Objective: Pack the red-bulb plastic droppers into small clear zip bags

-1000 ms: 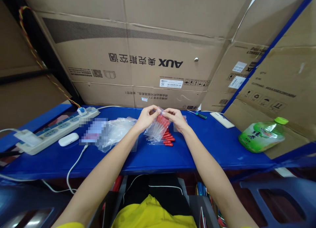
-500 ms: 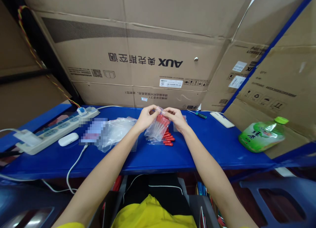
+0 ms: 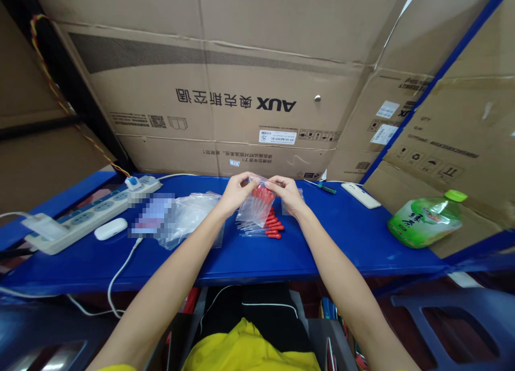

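A clear zip bag (image 3: 254,212) is held up between my hands, with several red-ended thin clear sticks that look like droppers inside it. My left hand (image 3: 238,193) pinches the bag's top edge on the left, thumb against fingers. On the other side, my right hand (image 3: 288,194) grips the bag's upper right corner near the red ends. Below the bag, more red-bulbed droppers (image 3: 274,228) lie in a row on the blue table (image 3: 257,261), partly covered by the bag. Another small clear bag (image 3: 300,195) lies behind my right hand.
Left of my hands lies a pile of clear bags (image 3: 193,215), beside a blurred-out phone (image 3: 152,215), a white earbud case (image 3: 110,229) and a power strip (image 3: 96,210). To the right are a screwdriver (image 3: 325,188), a white power bank-like slab (image 3: 360,195) and a green bottle (image 3: 424,221).
My left fingers have shifted slightly along the bag's top edge, and the bag's upper part looks spread a little wider. The droppers on the table have not moved.
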